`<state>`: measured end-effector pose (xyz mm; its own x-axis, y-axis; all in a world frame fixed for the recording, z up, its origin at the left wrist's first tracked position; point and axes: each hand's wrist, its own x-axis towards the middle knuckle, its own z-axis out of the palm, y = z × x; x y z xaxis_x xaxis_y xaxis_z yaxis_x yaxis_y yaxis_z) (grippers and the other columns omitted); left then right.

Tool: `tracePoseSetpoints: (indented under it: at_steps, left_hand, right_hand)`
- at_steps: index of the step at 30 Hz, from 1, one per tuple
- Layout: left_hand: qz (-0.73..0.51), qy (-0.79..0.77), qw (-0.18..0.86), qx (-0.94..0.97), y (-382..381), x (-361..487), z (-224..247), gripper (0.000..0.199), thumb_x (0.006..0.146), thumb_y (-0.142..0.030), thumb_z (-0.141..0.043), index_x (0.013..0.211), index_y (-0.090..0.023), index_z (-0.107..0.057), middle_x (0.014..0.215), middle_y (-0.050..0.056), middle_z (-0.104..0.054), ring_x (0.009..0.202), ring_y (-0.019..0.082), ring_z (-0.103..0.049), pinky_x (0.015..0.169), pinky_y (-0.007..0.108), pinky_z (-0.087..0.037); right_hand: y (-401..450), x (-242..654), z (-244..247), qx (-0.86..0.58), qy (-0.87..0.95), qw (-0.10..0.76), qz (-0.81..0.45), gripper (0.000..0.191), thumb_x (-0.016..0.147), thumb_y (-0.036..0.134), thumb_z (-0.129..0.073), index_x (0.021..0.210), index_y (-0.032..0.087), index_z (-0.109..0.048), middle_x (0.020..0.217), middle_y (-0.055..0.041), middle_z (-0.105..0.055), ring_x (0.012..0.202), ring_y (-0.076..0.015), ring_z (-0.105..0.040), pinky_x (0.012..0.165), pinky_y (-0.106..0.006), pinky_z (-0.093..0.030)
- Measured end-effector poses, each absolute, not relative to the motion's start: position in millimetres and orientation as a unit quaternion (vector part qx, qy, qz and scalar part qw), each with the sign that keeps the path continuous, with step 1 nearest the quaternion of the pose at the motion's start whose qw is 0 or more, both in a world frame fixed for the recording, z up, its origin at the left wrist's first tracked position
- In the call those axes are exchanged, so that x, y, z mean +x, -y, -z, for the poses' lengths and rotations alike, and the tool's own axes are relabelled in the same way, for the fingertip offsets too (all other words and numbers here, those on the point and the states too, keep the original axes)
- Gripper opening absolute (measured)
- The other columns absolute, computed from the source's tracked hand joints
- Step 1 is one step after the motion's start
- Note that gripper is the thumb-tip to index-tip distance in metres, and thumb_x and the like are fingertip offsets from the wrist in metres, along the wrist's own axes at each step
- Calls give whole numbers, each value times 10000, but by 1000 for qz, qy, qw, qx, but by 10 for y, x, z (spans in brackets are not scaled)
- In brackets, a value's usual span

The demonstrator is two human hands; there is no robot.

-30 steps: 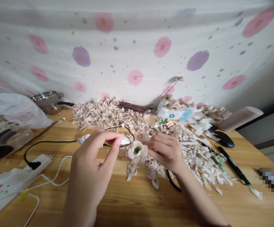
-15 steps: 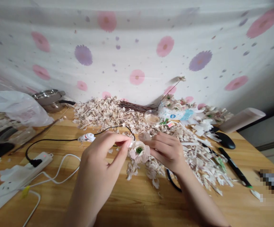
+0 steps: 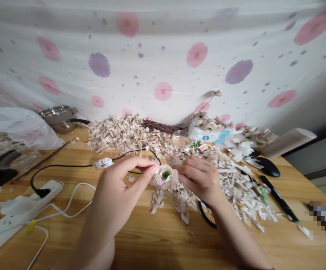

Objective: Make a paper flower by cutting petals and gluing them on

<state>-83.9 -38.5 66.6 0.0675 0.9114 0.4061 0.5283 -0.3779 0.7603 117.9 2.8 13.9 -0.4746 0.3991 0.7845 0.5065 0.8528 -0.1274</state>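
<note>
A pale pinkish-white artificial flower (image 3: 168, 180) with a green centre is held up between my two hands above the table. My left hand (image 3: 127, 187) pinches it at its left edge between thumb and forefinger. On the other side, my right hand (image 3: 199, 178) has its fingers closed at the flower's right edge; its fingertips are partly hidden behind the petals. Loose dried-looking petals (image 3: 118, 131) are heaped behind the hands, and more lie below the flower.
A white power strip (image 3: 8, 221) with cables lies at left, near a pot (image 3: 58, 118) and a plastic bag (image 3: 24, 127). Behind are thin brown stems (image 3: 163, 126), a clear cup (image 3: 180, 139) and a tissue pack (image 3: 208, 135). A black mouse (image 3: 268, 167) and black stick (image 3: 279, 198) lie right.
The flower has turned slightly and risen a little between my hands. My left hand has shifted slightly; my right hand stays almost in place.
</note>
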Motion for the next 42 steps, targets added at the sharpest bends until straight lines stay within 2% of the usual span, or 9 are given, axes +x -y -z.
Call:
tracePoseSetpoints:
  at_steps: [10, 24, 32, 42]
  left_hand:
    - [-460, -560, 122, 678, 359, -874, -599, 52, 826, -258, -618, 795, -258, -660, 824, -62, -706, 777, 135, -646, 724, 224, -501]
    - [-447, -543, 160, 693, 402, -808, -643, 93, 851, -253, -566, 782, -252, -627, 789, -61, -685, 753, 131, -634, 687, 215, -504]
    - [-445, -539, 187, 691, 424, -810, -680, 88, 849, -269, -575, 778, -255, -626, 794, -52, -690, 755, 139, -641, 666, 209, -518]
    - [-446, -565, 164, 675, 428, -845, -688, 84, 837, -287, -581, 781, -255, -633, 824, -50, -708, 792, 154, -654, 659, 217, -515]
  right_hand:
    - [-23, 1173, -154, -270, 853, 440, 77, 248, 940, 254, -492, 799, 125, -649, 584, -36, -590, 539, -122, -471, 514, -230, -370]
    - [-21, 1178, -156, -276, 854, 431, 91, 254, 941, 262, -492, 793, 132, -653, 561, -26, -577, 522, -118, -474, 502, -225, -368]
    - [-32, 1189, -134, -279, 856, 428, 80, 180, 915, 230, -538, 830, 126, -658, 578, -22, -577, 540, -124, -478, 510, -234, -364]
    - [-15, 1186, -159, -285, 855, 424, 87, 227, 927, 242, -519, 798, 120, -660, 570, -31, -580, 533, -121, -468, 507, -230, -361]
